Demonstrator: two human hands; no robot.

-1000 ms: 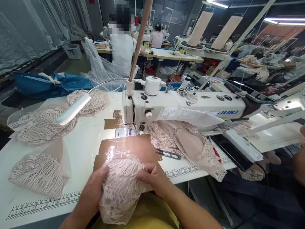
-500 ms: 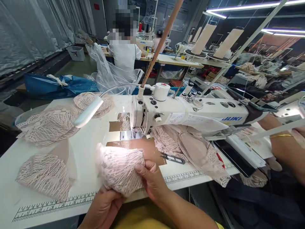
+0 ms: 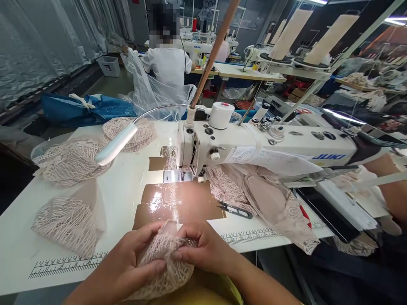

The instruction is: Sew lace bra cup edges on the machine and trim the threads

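Note:
A beige lace bra cup (image 3: 159, 258) is bunched between my two hands at the table's front edge, over my lap. My left hand (image 3: 130, 258) grips its left side, thumb pressed on the lace. Pinching the upper right part is my right hand (image 3: 200, 248), fingers folded over the fabric. Beyond them stands the white sewing machine (image 3: 263, 144), its needle area above a metal plate (image 3: 174, 176) and brown tape (image 3: 178, 199). Black thread snips (image 3: 235, 209) lie to the right of the tape.
Lace pieces lie in piles (image 3: 73, 161) and singly (image 3: 66, 226) on the left. More beige lace and fabric (image 3: 267, 195) lies under the machine arm. A lamp (image 3: 116, 144) reaches over the table. Another person (image 3: 167, 63) sits ahead; someone's arm (image 3: 389, 182) is at right.
Both hands have drawn the lace piece down and nearer to me, off the tape, and it is now turned and bunched. The camera view has shifted slightly.

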